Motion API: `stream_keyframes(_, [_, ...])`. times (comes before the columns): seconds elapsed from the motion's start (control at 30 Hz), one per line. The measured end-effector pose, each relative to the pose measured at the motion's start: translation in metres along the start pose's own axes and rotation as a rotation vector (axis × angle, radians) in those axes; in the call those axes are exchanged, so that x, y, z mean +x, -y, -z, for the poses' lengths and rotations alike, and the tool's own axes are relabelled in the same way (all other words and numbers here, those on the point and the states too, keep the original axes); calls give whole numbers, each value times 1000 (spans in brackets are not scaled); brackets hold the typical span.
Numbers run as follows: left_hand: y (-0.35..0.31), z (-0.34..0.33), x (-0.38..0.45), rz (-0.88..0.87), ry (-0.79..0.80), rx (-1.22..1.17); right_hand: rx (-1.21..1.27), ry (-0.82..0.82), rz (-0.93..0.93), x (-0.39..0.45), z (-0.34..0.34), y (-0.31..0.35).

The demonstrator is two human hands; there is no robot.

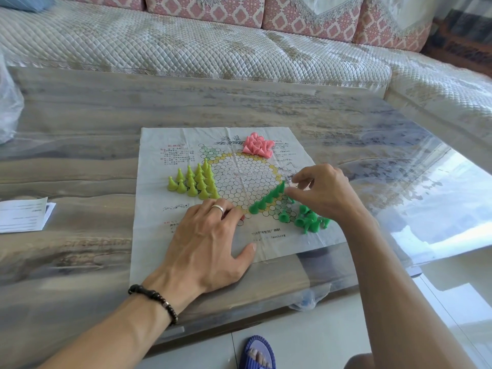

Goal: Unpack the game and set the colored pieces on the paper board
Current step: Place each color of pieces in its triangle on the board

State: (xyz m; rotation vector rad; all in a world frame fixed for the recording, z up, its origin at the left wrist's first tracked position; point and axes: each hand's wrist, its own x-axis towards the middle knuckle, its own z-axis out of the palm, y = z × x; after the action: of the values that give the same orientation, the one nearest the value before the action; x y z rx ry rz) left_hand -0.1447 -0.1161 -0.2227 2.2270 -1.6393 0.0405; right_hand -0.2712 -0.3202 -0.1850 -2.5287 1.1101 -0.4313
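The paper board [150,235] lies flat on the table, printed with a star of circles. Yellow-green cone pieces [195,181] stand upright in its left point. A pile of pink pieces [257,145] lies tumbled at the top. A row of green pieces [266,199] stands along the lower right point, beside a loose heap of green pieces [310,219]. My left hand [210,241] presses flat on the board's lower part, fingers spread. At the upper end of the green row, my right hand [322,193] pinches a green piece between thumb and fingertips.
Folded printed papers [24,214] lie at the table's left edge, and a clear plastic bag [8,107] sits further back on the left. A quilted sofa [186,49] runs behind the table. The near table edge is just below the board; my sandalled foot [257,352] is beneath.
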Motion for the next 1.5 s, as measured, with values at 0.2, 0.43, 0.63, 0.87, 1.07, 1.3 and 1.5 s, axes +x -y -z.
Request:
stream_keyframes(0.2, [-1, 2, -1, 2, 3, 1, -96, 26, -7, -8, -4, 4])
stream_keyframes(0.43, [0, 1, -1, 1, 6, 8, 36, -101, 34, -10, 4, 4])
stream_keyframes(0.63, [0, 1, 0, 1, 2, 12, 6, -16, 23, -12, 2, 3])
stream_keyframes(0.87, [1, 0, -1, 2, -1, -1, -102, 14, 28, -7, -5, 5])
stream_keyframes(1.07, [2, 0, 0, 0, 2, -7, -127, 43, 50, -5, -7, 6])
stream_keyframes(1.3, [1, 1, 0, -4, 20, 2, -88, -113, 118, -22, 7, 13])
stream_keyframes(1.5, [1, 1, 0, -3, 12, -4, -198, 63, 147, -38, -4, 28])
